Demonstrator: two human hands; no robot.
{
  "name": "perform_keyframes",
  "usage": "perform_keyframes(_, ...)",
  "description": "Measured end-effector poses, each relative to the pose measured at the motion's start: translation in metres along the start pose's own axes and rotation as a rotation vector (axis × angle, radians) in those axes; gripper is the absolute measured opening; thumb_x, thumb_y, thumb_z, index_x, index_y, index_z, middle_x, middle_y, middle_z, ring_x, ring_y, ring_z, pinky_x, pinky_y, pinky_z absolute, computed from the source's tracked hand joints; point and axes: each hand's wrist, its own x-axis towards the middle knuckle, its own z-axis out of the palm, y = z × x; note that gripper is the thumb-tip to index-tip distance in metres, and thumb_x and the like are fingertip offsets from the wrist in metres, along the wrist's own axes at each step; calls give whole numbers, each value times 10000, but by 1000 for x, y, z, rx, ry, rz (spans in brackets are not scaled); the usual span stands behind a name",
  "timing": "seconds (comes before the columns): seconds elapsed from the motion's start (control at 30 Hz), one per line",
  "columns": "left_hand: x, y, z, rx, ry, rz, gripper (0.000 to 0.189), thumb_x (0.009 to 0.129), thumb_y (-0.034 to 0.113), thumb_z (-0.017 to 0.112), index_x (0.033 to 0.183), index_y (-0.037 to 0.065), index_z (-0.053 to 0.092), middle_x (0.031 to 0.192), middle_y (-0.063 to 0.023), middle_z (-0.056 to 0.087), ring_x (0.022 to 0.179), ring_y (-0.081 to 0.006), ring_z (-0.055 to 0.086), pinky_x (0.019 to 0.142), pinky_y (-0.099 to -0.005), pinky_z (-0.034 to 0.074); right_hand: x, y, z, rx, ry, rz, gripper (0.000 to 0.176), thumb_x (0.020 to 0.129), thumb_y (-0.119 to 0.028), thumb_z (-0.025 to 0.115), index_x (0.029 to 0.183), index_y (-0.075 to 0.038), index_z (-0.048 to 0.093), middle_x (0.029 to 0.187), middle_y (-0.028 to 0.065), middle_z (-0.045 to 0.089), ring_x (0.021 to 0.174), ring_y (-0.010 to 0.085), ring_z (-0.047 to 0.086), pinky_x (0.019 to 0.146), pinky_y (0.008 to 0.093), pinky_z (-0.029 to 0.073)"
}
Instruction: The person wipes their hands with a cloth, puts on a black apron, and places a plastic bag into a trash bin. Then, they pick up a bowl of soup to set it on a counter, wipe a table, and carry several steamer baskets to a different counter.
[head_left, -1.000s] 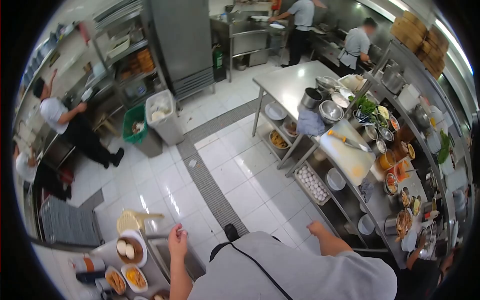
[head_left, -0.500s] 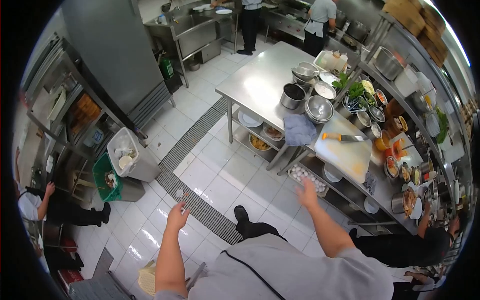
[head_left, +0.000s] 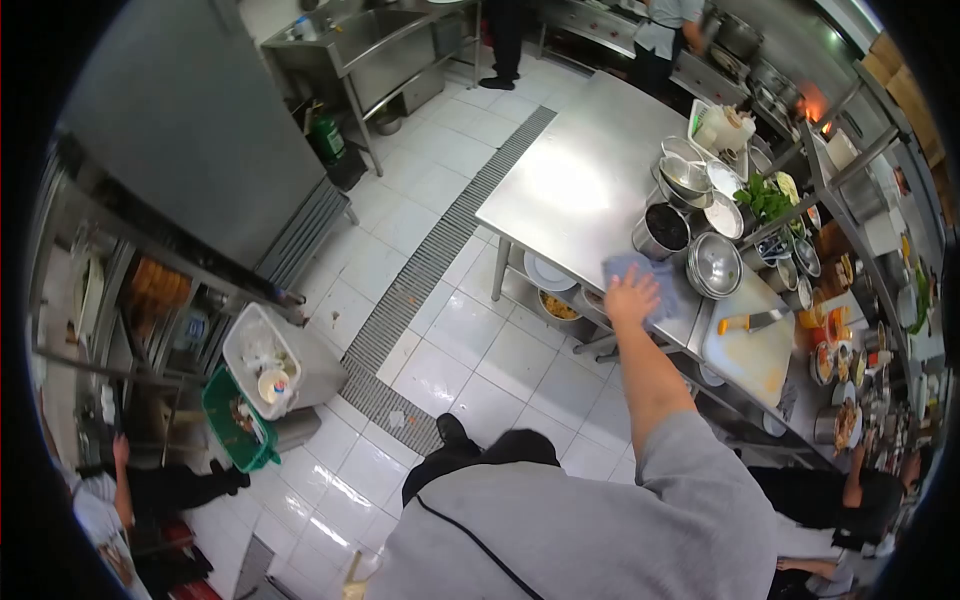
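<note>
Right of centre, the right hand, lately in mid-air, now lays spread fingers on the blue cloth on the counter.

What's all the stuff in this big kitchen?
steel table: one, silver, middle right
cloth: one, blue-grey, table's near edge
metal bowls: stack, silver, right of cloth
pot: one, dark inside, behind cloth
cutting board: one, white, right of bowls
knife: one, orange handle, on board
herbs: bunch, green, table's far side
bin: one, white, left floor
crate: one, green, beside bin
co-workers: several, kitchen's edges
right hand: one, on the cloth
left hand: out of view
</note>
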Motion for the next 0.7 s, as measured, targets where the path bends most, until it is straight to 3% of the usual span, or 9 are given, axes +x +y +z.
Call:
perform_keyframes(0.1, 102, 12, -144, 514, 175, 465, 399, 994, 350, 550, 1108, 2, 710, 1092, -228, 707, 1080, -388, 667, 957, -529, 511, -13, -58, 14, 31, 30, -135, 714, 1016, -479, 459, 1622, -158, 257, 1661, 249, 214, 1538, 475, 142, 1208, 648, 118)
perform_keyframes(0.13, 144, 21, -209, 391, 167, 360, 435, 972, 369, 597, 1164, -9, 695, 1143, -249, 696, 1112, -387, 660, 973, -525, 504, -22, -69, 15, 45, 35, -247, 715, 1002, -484, 487, 1610, -165, 288, 1652, 249, 234, 1533, 473, 155, 1207, 648, 124)
perform_keyframes(0.17, 184, 40, -262, 242, 347, 225, 507, 930, 386, 667, 1221, -29, 669, 1221, -264, 673, 1144, -400, 649, 996, -517, 496, -29, -77, 14, 60, 38, -361, 715, 988, -488, 515, 1599, -172, 319, 1643, 249, 253, 1528, 471, 168, 1206, 647, 129)
perform_keyframes(0.2, 186, 94, -330, -142, 467, 191, 547, 903, 353, 716, 1270, -45, 639, 1274, -258, 660, 1162, -387, 651, 1013, -469, 498, -29, -75, 5, 63, 37, -336, 715, 988, -488, 515, 1599, -172, 319, 1643, 249, 253, 1528, 471, 168, 1206, 647, 129)
perform_keyframes(0.27, 182, 207, -457, -369, 617, 352, 429, 930, 221, 690, 1271, -33, 634, 1192, -192, 705, 1115, -289, 672, 984, -377, 507, -20, -71, -20, 234, -87, -328, 707, 961, -506, 557, 1568, -189, 382, 1620, 247, 288, 1514, 463, 201, 1197, 660, 139)
perform_keyframes(0.33, 191, 292, -549, -411, 642, 501, 387, 965, 147, 649, 1310, -22, 595, 1176, -168, 692, 1075, -240, 662, 968, -357, 506, -6, -79, -22, 180, -34, -284, 703, 957, -521, 557, 1558, -192, 399, 1610, 246, 302, 1508, 457, 214, 1193, 666, 142)
perform_keyframes(0.43, 203, 390, -626, -577, 628, 677, 397, 960, 114, 650, 1332, -9, 580, 1212, -157, 680, 1084, -215, 655, 966, -337, 505, 37, -118, -13, 71, 15, -181, 734, 957, -558, 539, 1575, -198, 375, 1629, 245, 277, 1521, 454, 191, 1186, 686, 124)
perform_keyframes(0.53, 229, 438, -639, -577, 524, 820, 398, 944, 92, 663, 1328, 12, 594, 1226, -133, 677, 1091, -201, 652, 960, -324, 508, 79, -182, -8, 82, -1, -160, 805, 967, -610, 479, 1625, -197, 270, 1674, 250, 172, 1554, 454, 93, 1192, 694, 60)
perform_keyframes(0.7, 301, 407, -603, 39, 326, 584, 408, 894, 240, 728, 1234, 26, 657, 1040, -140, 724, 930, -261, 690, 856, -383, 548, 107, -294, 2, 96, 1, -363, 785, 980, -626, 452, 1617, -195, 297, 1676, 229, 186, 1558, 436, 89, 1202, 682, 51)
